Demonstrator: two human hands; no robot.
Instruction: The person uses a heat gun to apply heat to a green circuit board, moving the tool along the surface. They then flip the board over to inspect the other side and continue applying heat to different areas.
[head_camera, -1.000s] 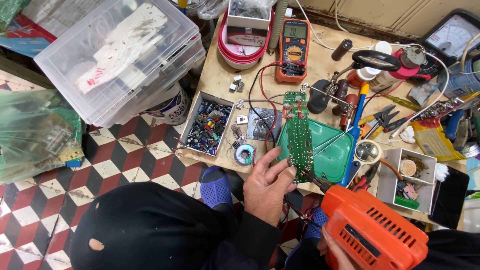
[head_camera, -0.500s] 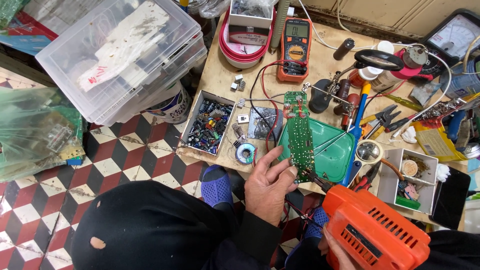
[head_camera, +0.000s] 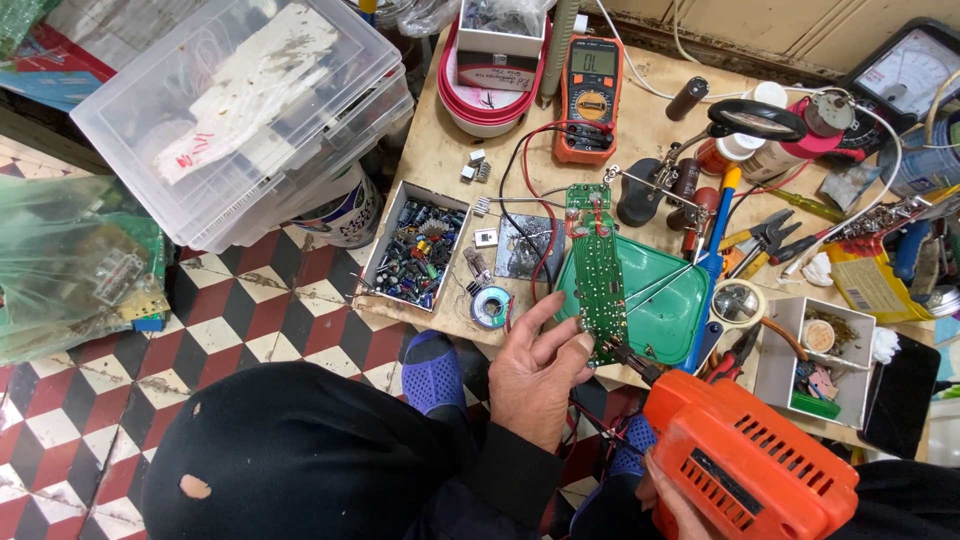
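**Board held by one end while the orange tool's tip meets it — risks**

Head view. Left hand (head_camera: 540, 375) grips the lower end of a long green circuit board (head_camera: 597, 270): thumb and fingers closed on its edges, palm clear. The board stands tilted over the green tray (head_camera: 665, 310) at the near edge of the workbench (head_camera: 440, 150); its upper end appears to sit in the clips of a helping-hands stand (head_camera: 650, 190), though I cannot tell how firmly. Right hand (head_camera: 675, 500) is wrapped around the grip of an orange gun-shaped tool (head_camera: 745, 465); only a few fingers show, closed, trigger finger hidden. The dark tip meets the board's lower end, just beside the left fingertips.

Risks, as judged:
- Tip so near the fingers; a slip could hurt them.
- One-end grip: pressure could pivot or flex the board.
- Red and black meter leads (head_camera: 530, 200) run just beside the board; a snag could drag the multimeter (head_camera: 588, 95).
- Open box of small components (head_camera: 415, 255) sits near; a jolt could scatter them.
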